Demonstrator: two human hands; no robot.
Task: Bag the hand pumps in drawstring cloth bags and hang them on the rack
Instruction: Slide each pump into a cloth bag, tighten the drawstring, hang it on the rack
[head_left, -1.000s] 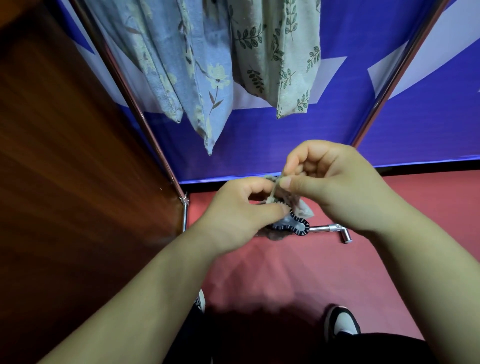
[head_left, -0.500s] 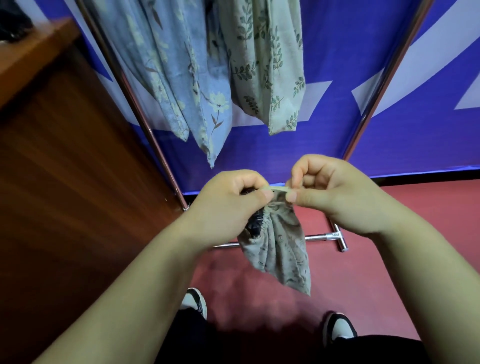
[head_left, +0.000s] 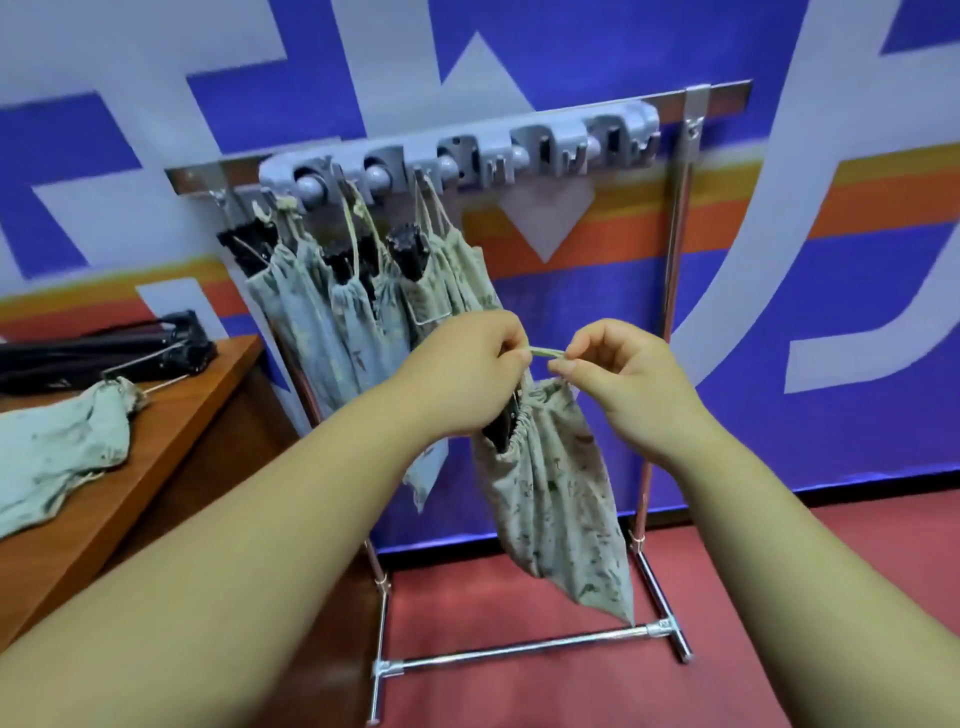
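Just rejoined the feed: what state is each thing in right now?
Held bag: cinched nearly shut, black pump end showing, hanging from its cord.
Cord: pinched between both hands.
Left hand: pinching cord.
Right hand: pinching cord.
Hung bags: hanging from rack's left hooks.
Rack: nothing hangs on right hooks.
Table bag: lying unhung.
Loose pumps: on table, unbagged.

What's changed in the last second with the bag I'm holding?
The bag unfurled from a bunch between the hands and now hangs full length; the view rose to the rack. The left hand and right hand still pinch the drawstring; other bags stay hung.
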